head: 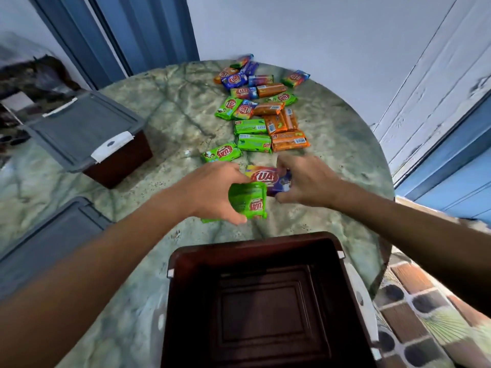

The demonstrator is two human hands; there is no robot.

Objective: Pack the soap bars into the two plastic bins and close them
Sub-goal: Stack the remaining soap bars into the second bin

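Broadly, the round marbled worktop point(164, 120) carried everything. Nearest the person stood an open, empty brown bin point(265, 301); a second bin point(87, 136), its grey lid on, sat at far left, with a loose grey lid point(45, 243) nearer. A heap of wrapped soap bars point(265, 112) lay beyond the hands. The left hand point(212, 192) had its fingers curled around a green bar point(248, 200), while the right hand point(305, 181) pinched a purple bar point(265, 179) just beside it.

Home interior, marble table point(164, 115), patterned floor tiles point(414, 293), blue door point(148, 30)
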